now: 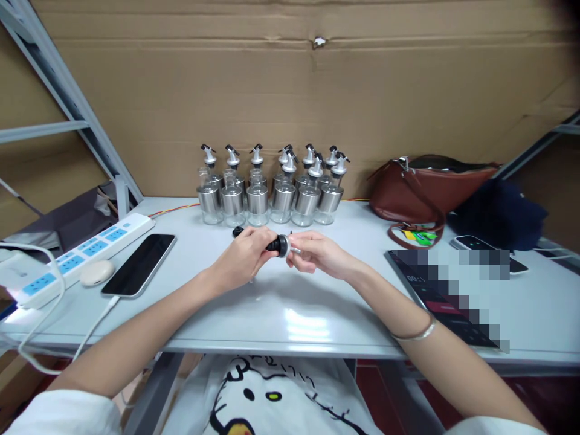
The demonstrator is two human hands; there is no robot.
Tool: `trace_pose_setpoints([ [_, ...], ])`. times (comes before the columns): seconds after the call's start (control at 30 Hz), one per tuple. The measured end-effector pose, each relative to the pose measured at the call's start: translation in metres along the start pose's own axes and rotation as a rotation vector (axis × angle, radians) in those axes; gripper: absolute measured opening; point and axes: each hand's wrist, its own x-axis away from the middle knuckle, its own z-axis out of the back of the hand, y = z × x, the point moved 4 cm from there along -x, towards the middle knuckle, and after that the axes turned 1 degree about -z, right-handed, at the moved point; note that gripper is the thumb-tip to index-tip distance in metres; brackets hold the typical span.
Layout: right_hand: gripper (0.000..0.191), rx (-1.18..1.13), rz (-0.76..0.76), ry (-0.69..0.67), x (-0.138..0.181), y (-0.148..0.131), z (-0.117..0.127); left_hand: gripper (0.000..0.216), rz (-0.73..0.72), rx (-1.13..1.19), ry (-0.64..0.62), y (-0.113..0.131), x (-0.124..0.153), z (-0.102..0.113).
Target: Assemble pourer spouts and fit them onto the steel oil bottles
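Note:
Both of my hands meet over the middle of the white table (281,314) and hold a small pourer spout (281,244) with a black end and a silver collar. My left hand (242,257) pinches the black end. My right hand (315,254) grips the silver side with closed fingers. Behind them, against the cardboard wall, several glass oil bottles (272,193) with steel sleeves and pourer tops stand in a cluster. A small black part (237,231) lies on the table just in front of the bottles.
A phone (139,264) on a cable, a white oval case (96,272) and a power strip (79,257) lie at the left. A brown bag (426,187), a dark cloth (498,211), another phone (487,248) and a tablet (446,302) sit at the right.

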Motion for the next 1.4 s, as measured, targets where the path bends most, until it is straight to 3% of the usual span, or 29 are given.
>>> trace_pose_setpoints([
  [0.13, 0.033, -0.169, -0.061, -0.073, 0.002, 0.002, -0.004, 0.022, -0.127, -0.163, 0.041, 0.001, -0.001, 0.005],
  [0.23, 0.031, -0.251, -0.053, -0.149, 0.005, 0.001, -0.011, 0.018, -0.221, -0.284, 0.149, 0.002, 0.001, 0.012],
  [0.37, 0.031, -0.35, -0.095, -0.376, 0.011, 0.0, -0.023, 0.023, -0.338, -0.329, 0.305, 0.01, 0.006, 0.019],
  [0.47, 0.031, -0.362, -0.098, -0.421, 0.012, 0.0, -0.024, 0.027, -0.352, -0.354, 0.331, 0.012, 0.006, 0.019],
  [0.77, 0.031, -0.09, 0.073, -0.111, 0.004, -0.001, -0.009, 0.034, -0.023, -0.262, 0.271, -0.002, 0.004, 0.017],
  [0.87, 0.031, -0.109, 0.124, -0.065, 0.006, -0.008, -0.002, 0.039, 0.131, -0.146, 0.314, -0.013, 0.006, 0.021],
  [1.0, 0.031, -0.135, 0.13, -0.022, 0.008, -0.014, 0.004, 0.049, 0.265, -0.158, 0.331, -0.032, 0.007, 0.028],
  [1.1, 0.03, -0.122, 0.13, 0.03, 0.006, -0.014, 0.007, 0.046, 0.469, -0.243, 0.163, -0.051, 0.004, 0.032],
  [1.27, 0.026, -0.123, 0.112, 0.129, 0.002, -0.009, 0.012, 0.038, 0.874, -0.42, -0.429, -0.083, 0.016, 0.026],
  [1.33, 0.026, -0.118, 0.1, 0.144, 0.002, -0.008, 0.013, 0.038, 0.945, -0.426, -0.629, -0.092, 0.026, 0.019],
  [1.4, 0.027, -0.103, 0.092, 0.153, 0.002, -0.008, 0.012, 0.038, 0.955, -0.39, -0.721, -0.097, 0.032, 0.013],
])
